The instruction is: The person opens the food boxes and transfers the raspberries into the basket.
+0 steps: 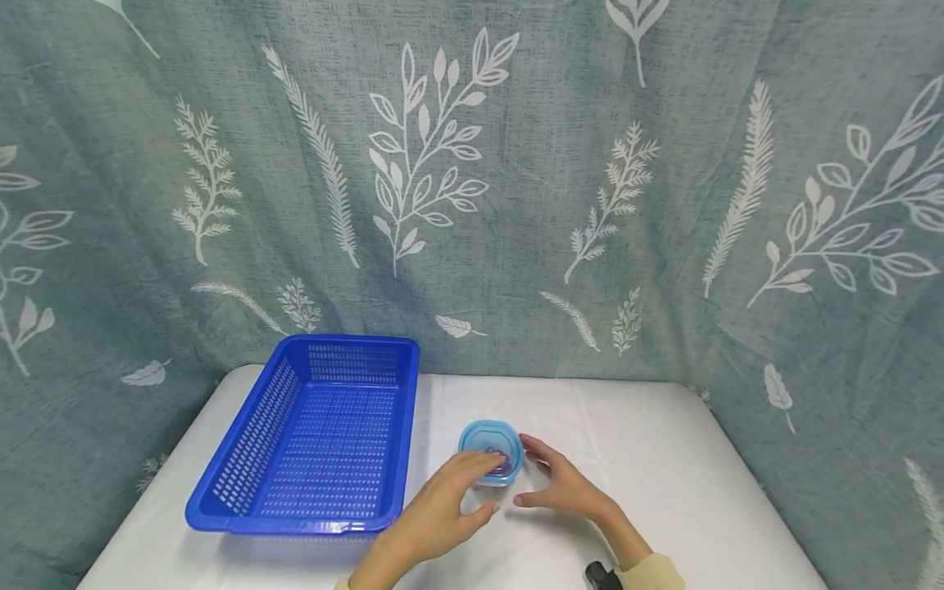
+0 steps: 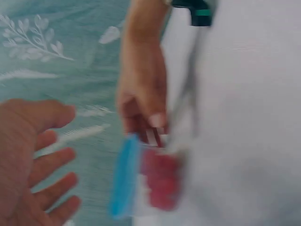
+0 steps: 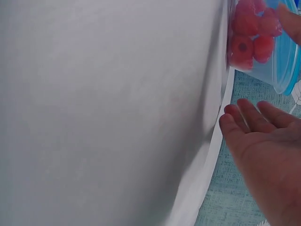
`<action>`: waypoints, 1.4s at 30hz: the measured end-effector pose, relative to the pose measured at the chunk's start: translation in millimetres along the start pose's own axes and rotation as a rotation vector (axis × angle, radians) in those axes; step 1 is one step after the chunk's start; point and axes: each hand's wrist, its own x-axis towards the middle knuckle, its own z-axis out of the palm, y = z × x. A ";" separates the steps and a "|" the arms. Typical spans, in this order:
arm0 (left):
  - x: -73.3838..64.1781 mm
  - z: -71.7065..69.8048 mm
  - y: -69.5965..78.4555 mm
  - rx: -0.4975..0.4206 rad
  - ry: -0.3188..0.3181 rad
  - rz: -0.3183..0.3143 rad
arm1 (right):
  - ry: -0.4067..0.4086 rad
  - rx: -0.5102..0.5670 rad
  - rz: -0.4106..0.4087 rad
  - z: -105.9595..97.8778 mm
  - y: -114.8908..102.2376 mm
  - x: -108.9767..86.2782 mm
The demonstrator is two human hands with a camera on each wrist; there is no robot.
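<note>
From where I stand, the person's left hand (image 1: 442,508) reaches over a small clear plastic tub (image 3: 263,73) with a light-blue, round-cornered plastic lid (image 1: 481,440). The fingers are straight and a little spread, the thumb well apart; they hang above the lid with a gap, gripping nothing. The right hand (image 1: 568,487) stands just beside the tub's right side, its thumb and fingers wide apart in a loose curve, holding nothing either.

The tub sits upright between the two hands, just beyond the left palm. Its lid is on, with an inset ring running inside the rim. Through the see-through wall I make out rounded red pieces (image 3: 247,28) heaped together, glossy, one of them with a dark round spot facing the right hand.

To the left of the left hand lies a deep blue rectangular plastic basket (image 1: 332,451) with slotted walls and floor. Under everything spreads a table covered in white cloth (image 1: 649,459), and beyond both hands hangs a grey-green fabric curtain (image 1: 516,205) printed with white leaves.
</note>
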 end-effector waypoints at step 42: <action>5.9 53.7 -85.4 -0.032 0.419 0.046 | 0.016 0.420 -0.099 31.5 14.4 23.5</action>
